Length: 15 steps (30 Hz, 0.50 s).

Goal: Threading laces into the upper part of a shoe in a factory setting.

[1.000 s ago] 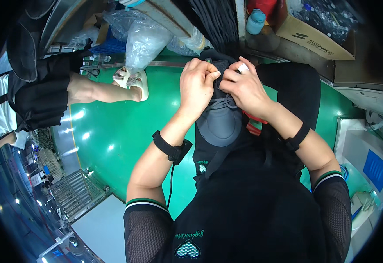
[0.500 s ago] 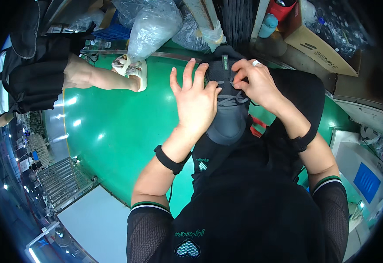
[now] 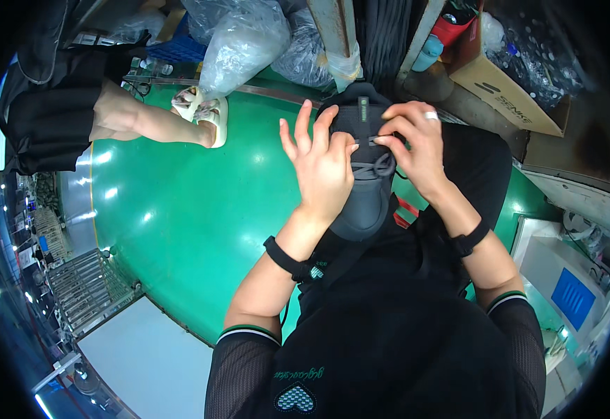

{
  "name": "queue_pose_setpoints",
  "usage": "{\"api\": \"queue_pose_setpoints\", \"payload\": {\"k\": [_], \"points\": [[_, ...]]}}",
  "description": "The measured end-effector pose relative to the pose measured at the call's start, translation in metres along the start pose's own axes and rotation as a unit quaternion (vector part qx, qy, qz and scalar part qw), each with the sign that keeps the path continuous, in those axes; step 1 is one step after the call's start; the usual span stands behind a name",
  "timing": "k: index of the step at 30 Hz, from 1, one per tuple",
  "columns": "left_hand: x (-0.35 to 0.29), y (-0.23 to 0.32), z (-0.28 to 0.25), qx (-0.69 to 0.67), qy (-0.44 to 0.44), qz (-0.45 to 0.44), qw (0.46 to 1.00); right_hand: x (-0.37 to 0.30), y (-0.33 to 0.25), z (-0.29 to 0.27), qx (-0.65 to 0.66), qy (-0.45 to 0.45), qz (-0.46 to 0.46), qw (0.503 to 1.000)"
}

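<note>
Dark grey shoe (image 3: 362,209) between both hands (image 3: 324,174), fingertips (image 3: 353,147) near its laces (image 3: 373,168)

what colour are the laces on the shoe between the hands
The laces are grey, on a dark grey shoe; the head view shows it best.

Shoe (image 3: 364,192) is showing a smooth, matt toe (image 3: 359,215) and cloth laces (image 3: 373,168); floor (image 3: 193,202) is gleaming, glossy; plastic bag (image 3: 242,50) is glistening.
</note>
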State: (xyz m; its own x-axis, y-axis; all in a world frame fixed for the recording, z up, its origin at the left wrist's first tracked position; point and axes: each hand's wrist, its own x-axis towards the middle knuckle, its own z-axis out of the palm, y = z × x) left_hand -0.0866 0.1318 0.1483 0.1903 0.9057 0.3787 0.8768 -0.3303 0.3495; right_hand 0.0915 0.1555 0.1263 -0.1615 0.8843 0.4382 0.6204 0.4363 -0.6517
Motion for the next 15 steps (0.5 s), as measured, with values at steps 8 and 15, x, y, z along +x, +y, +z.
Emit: {"api": "queue_pose_setpoints", "payload": {"k": [8,15], "points": [[-0.015,-0.002,-0.019,-0.522,0.004,-0.216,0.825,-0.012,0.030,-0.055,0.585,0.106,0.339,0.729],[0.013,-0.108,-0.054,-0.734,-0.066,-0.395,0.549,-0.028,0.092,-0.103,0.519,0.089,0.452,0.720]]}}
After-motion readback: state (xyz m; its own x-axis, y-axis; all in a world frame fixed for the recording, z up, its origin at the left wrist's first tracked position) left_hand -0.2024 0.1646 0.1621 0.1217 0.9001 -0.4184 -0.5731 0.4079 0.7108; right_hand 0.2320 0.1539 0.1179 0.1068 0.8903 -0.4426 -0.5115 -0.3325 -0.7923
